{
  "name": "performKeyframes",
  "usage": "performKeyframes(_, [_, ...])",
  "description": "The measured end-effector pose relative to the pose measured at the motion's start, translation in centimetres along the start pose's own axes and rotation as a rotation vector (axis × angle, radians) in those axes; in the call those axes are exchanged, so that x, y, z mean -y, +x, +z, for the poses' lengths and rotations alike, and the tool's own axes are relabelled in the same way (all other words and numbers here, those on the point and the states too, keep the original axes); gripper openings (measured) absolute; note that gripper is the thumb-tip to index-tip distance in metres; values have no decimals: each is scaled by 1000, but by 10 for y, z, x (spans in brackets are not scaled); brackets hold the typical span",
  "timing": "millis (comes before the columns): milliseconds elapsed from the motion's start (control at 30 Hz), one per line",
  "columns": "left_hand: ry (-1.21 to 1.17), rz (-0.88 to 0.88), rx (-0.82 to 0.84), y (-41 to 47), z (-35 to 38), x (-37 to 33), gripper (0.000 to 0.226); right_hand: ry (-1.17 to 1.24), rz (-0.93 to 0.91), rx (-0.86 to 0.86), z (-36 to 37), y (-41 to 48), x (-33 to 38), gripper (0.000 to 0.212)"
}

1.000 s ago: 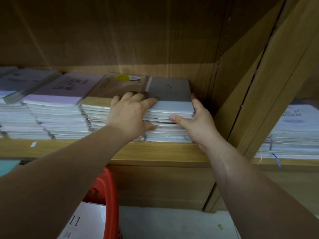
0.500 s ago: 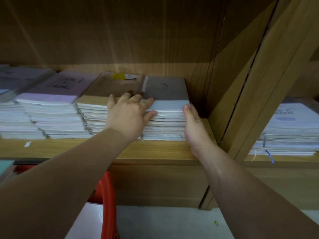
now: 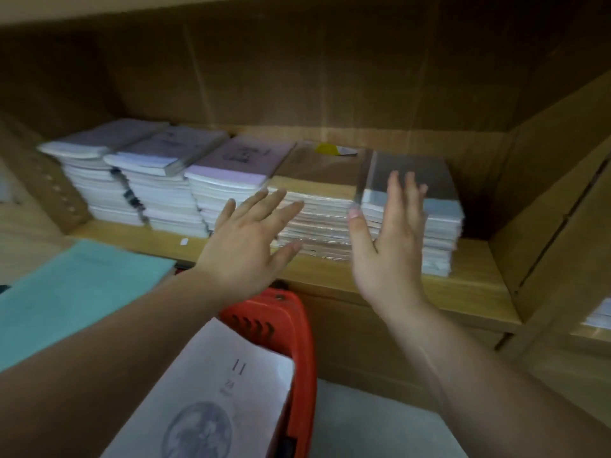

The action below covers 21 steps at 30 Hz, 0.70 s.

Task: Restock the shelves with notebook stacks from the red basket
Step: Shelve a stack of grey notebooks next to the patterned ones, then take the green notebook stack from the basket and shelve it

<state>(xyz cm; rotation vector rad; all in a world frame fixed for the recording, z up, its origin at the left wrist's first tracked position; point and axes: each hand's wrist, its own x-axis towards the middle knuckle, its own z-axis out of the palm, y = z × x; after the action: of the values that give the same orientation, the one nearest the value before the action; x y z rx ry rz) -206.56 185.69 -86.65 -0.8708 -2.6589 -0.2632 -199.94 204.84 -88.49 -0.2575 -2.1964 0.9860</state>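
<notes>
Your left hand [image 3: 246,249] is wide open, fingers spread, holding nothing. Your right hand [image 3: 391,249] is open and empty too, in front of the grey notebook stack [image 3: 443,223].

Five notebook stacks stand side by side on the shelf [image 3: 469,285]: the leftmost stack [image 3: 96,180], second stack [image 3: 165,193], middle stack [image 3: 228,190], fourth stack [image 3: 317,219] and rightmost stack [image 3: 439,226], each just beside the next. The left hand [image 3: 244,246] is before the fourth stack, the right hand [image 3: 390,256] before the rightmost stack. Below and in front of the shelf sits the basket [image 3: 297,325], with a notebook [image 3: 215,391] lying in it. Another pile [image 3: 76,299] lies to its left.
</notes>
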Motion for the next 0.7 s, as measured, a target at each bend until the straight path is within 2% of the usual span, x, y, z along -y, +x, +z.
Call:
performKeyframes(200, [-15,-207,145,-99,-52,122,77,183,-78,463,59,-61,58,68])
performKeyframes(367, [-93,-345,232,-144,-84,199,67,294,92,795,114,-108,102,66])
performKeyframes(433, [-124,-394,291,-152,-90,225,75,362,202,847,135,-121,123,66])
performKeyframes(533, [-202,-468,295,-159,-94,251,90,470,401,855,156,-141,150,65])
performKeyframes(700, [-357,-530,502,-171,-90,272,91,487,576,753,179,-172,188,62])
